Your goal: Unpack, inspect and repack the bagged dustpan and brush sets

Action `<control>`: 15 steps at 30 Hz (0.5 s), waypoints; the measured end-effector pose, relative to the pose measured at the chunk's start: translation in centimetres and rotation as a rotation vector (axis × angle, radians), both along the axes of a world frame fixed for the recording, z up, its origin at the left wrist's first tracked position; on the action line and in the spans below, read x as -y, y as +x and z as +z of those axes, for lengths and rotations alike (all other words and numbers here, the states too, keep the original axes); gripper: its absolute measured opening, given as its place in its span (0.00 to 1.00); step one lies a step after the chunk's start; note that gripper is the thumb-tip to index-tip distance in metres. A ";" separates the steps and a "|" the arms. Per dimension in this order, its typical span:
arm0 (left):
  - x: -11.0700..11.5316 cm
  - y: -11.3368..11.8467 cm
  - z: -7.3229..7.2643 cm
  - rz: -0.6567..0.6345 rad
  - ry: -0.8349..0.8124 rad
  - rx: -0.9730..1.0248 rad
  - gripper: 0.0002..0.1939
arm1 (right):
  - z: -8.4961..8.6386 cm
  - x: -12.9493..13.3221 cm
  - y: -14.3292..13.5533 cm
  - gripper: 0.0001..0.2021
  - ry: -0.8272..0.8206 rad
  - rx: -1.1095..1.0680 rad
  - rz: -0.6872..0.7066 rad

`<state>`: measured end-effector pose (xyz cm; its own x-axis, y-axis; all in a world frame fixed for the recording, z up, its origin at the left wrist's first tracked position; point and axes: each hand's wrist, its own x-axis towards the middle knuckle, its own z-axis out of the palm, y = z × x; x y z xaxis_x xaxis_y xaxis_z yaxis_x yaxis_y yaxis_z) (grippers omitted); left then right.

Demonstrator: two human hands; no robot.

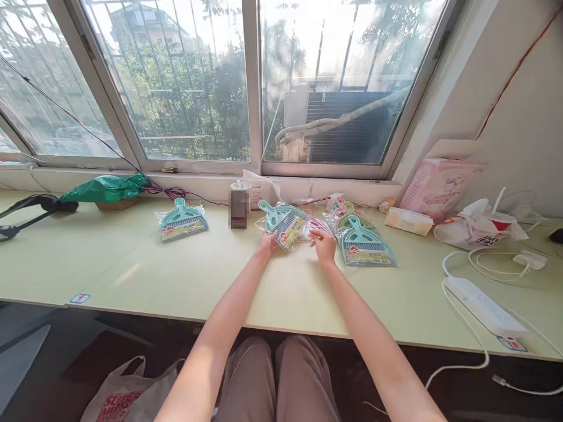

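My left hand grips the lower left edge of a wrapped teal dustpan and brush set, tilted just above the table. My right hand is at that set's right side, fingers curled inward; what they pinch, if anything, is too small to make out. A pink wrapped set lies behind the fingers, partly hidden. Right of my right hand, another teal dustpan and brush set rests in front of a green set. Farther left lies one more teal set by itself.
A pale table runs under the window. Behind the held set stands a can, partly blurred. To the right are a tissue pack, a pink box, a plastic bag and a white power strip with cables. A green bag lies left.
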<state>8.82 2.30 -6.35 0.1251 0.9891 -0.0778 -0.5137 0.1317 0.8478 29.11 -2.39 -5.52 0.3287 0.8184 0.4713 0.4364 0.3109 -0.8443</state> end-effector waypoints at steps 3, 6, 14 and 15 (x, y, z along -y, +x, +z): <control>0.0 -0.7 -0.2 0.128 -0.030 -0.051 0.23 | -0.3 0.2 -0.3 0.13 0.040 0.003 -0.013; 0.3 -0.6 0.0 0.156 -0.021 -0.090 0.23 | -0.1 0.4 -0.9 0.17 0.024 0.026 0.029; 1.8 -0.1 0.7 0.045 0.136 -0.123 0.31 | -0.8 0.4 -1.0 0.15 -0.120 -0.072 0.184; 2.1 0.0 0.9 0.018 0.164 -0.123 0.31 | -0.9 0.3 -1.0 0.15 -0.138 -0.113 0.201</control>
<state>8.81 0.22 -5.48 0.1070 0.9917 0.0708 -0.4059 -0.0215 0.9136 28.13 -2.68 -6.38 0.1978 0.9265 0.3202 0.2781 0.2602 -0.9246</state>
